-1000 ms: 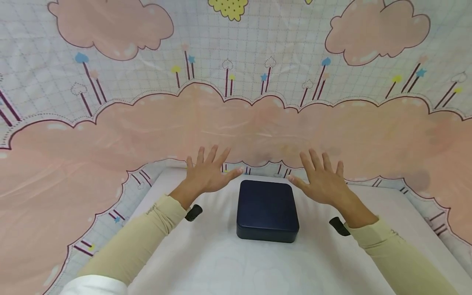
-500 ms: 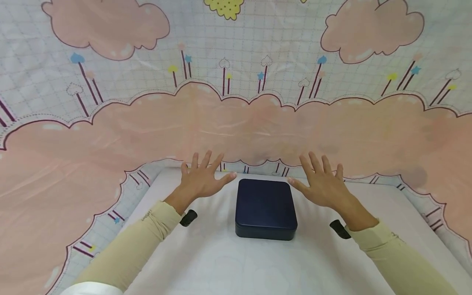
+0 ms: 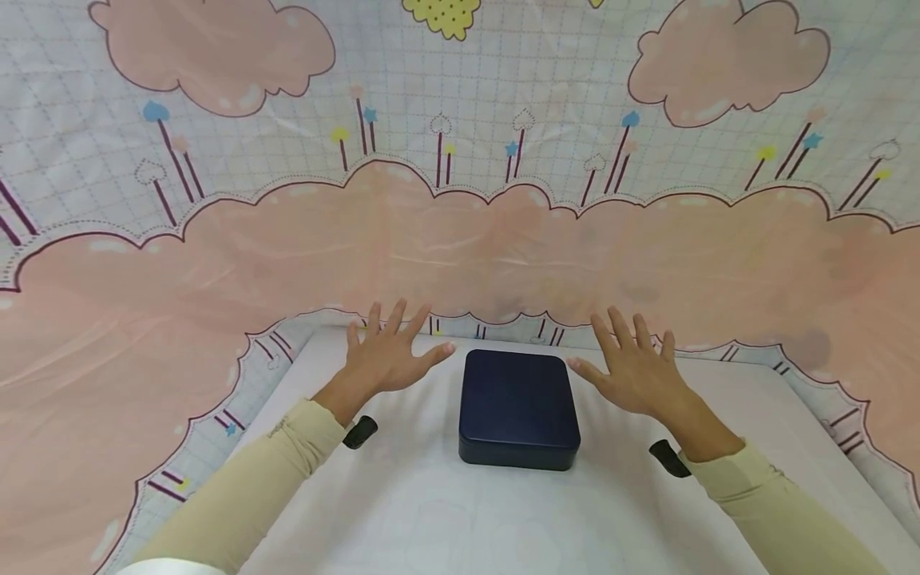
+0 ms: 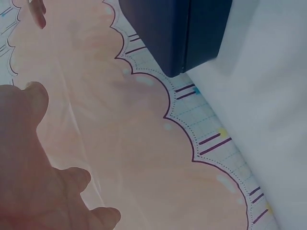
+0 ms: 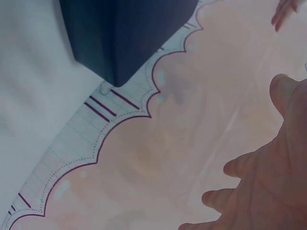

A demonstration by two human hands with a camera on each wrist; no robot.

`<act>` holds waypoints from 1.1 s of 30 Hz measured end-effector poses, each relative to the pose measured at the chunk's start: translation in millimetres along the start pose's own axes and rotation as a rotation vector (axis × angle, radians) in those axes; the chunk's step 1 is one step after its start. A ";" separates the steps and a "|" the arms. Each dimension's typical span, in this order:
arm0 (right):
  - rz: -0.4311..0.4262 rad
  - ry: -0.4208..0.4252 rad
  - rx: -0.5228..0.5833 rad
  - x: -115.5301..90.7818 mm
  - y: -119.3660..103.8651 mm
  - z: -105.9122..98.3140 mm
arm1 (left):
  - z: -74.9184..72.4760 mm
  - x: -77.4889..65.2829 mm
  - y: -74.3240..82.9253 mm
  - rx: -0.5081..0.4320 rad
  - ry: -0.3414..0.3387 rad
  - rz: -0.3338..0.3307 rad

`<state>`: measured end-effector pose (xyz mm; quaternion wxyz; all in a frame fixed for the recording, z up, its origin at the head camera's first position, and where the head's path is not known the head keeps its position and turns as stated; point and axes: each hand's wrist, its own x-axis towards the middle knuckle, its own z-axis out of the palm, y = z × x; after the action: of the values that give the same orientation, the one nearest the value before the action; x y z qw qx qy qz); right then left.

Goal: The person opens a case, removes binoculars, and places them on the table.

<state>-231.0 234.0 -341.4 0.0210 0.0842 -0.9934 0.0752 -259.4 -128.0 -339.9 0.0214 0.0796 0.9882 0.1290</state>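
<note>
A dark navy square box (image 3: 519, 403) with rounded corners sits on the white table in the head view. To its left my left hand (image 3: 384, 355) is held with fingers straight and spread, the thumb pointing toward the box. On the other side my right hand (image 3: 636, 367) is spread the same way, its thumb near the box's far right corner. Both hands hold nothing and stay apart from the box. The left wrist view has the box (image 4: 180, 28) at the top and the left palm (image 4: 33, 177) at lower left. In the right wrist view the right palm (image 5: 268, 182) fills the lower right.
A white table surface (image 3: 431, 519) lies under the box. Behind and around it hangs a cloth (image 3: 503, 247) printed with peach clouds, stars and hearts. A small black wrist camera (image 3: 360, 432) shows below the left wrist, and another black one (image 3: 670, 459) below the right.
My left hand has moved left and slightly down, away from the box. The right hand has shifted slightly right and down. The box has stayed in place on the table.
</note>
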 end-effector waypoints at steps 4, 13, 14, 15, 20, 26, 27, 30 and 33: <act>0.003 0.001 -0.005 -1.5 1.3 2.7 | 0.7 -1.7 -2.9 0.000 -0.004 -0.011; 0.007 0.001 -0.009 -2.8 3.2 7.9 | 2.2 -2.9 -8.2 0.001 0.002 -0.009; 0.009 -0.001 -0.007 -2.8 3.4 8.7 | 2.4 -3.0 -8.6 0.003 0.002 -0.009; 0.011 0.000 -0.005 -2.8 3.7 9.5 | 2.5 -3.0 -9.0 0.003 0.002 -0.009; 0.016 -0.003 -0.005 -2.5 3.8 13.9 | 4.1 -2.4 -12.1 0.006 0.002 -0.001; 0.009 -0.014 -0.010 -3.2 1.6 15.7 | 5.3 -2.6 -15.8 0.005 0.008 -0.009; 0.009 -0.016 -0.010 -3.8 1.8 16.1 | 5.3 -3.1 -15.7 0.000 0.006 -0.008; 0.012 -0.019 -0.006 -5.4 3.2 18.0 | 5.8 -4.8 -15.3 -0.013 0.003 -0.004; 0.012 -0.023 -0.007 -6.0 4.0 20.7 | 6.8 -6.9 -16.0 -0.012 0.004 -0.006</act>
<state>-226.4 235.7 -362.7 0.0097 0.0789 -0.9943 0.0708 -254.6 -142.6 -350.5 0.0205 0.0763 0.9877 0.1352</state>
